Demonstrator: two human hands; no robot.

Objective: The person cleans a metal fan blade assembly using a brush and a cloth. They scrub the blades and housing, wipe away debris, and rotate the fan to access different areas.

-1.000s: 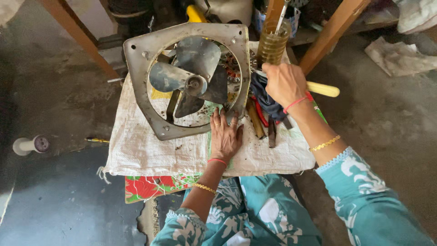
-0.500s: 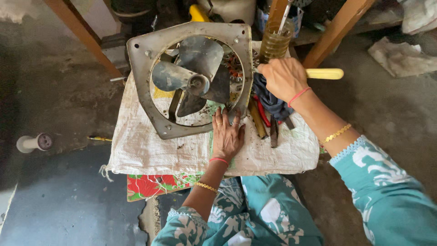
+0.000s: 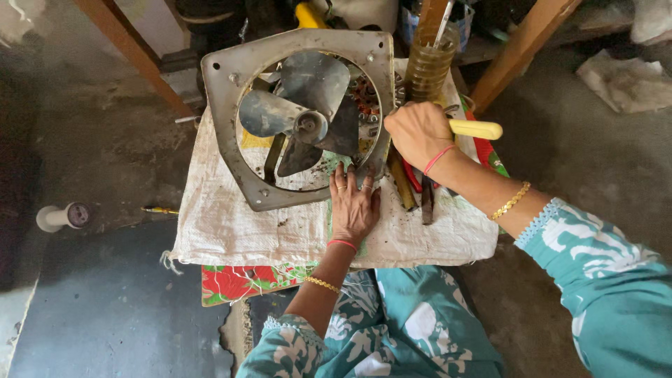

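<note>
A grey metal exhaust fan with a square frame and dusty blades lies flat on a white woven sack. My left hand rests palm down on the sack, its fingertips touching the lower edge of the fan frame. My right hand is closed around a tool with a pale yellow handle at the fan's right edge; the tool's tip is hidden under the hand. Several hand tools with dark and red handles lie just below my right hand.
A plastic bottle of yellowish liquid stands behind the right hand. Wooden legs slant at the back right, and another wooden leg at the back left. A white tape roll lies on the floor at left. A crumpled white cloth sits at far right.
My right hand has moved left from the tool pile to the fan's right edge, carrying the yellow-handled tool. My left hand has stayed at the frame's lower edge.
</note>
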